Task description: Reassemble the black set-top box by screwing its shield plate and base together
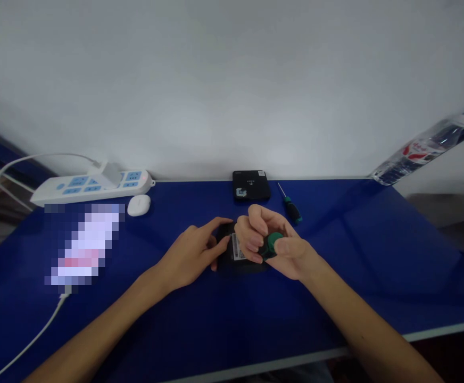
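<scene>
A flat black box (226, 261) with a white barcode label (238, 248) lies on the blue table in front of me. My left hand (194, 252) grips its left side, the index finger along the far edge and the thumb on top. Over the right part of the box, my right hand (283, 242) is closed around a screwdriver (274, 240) with a green-capped dark handle, held upright. The screwdriver's shaft and tip are hidden behind the fingers, so I cannot tell whether it touches the box.
A second black box (251, 186) and another screwdriver (291, 207) lie behind my hands. On the left are a power strip (68, 189), a white earbud case (139, 205) and a blurred-out phone (86, 247) on a cable. A water bottle (419, 151) stands at the back right.
</scene>
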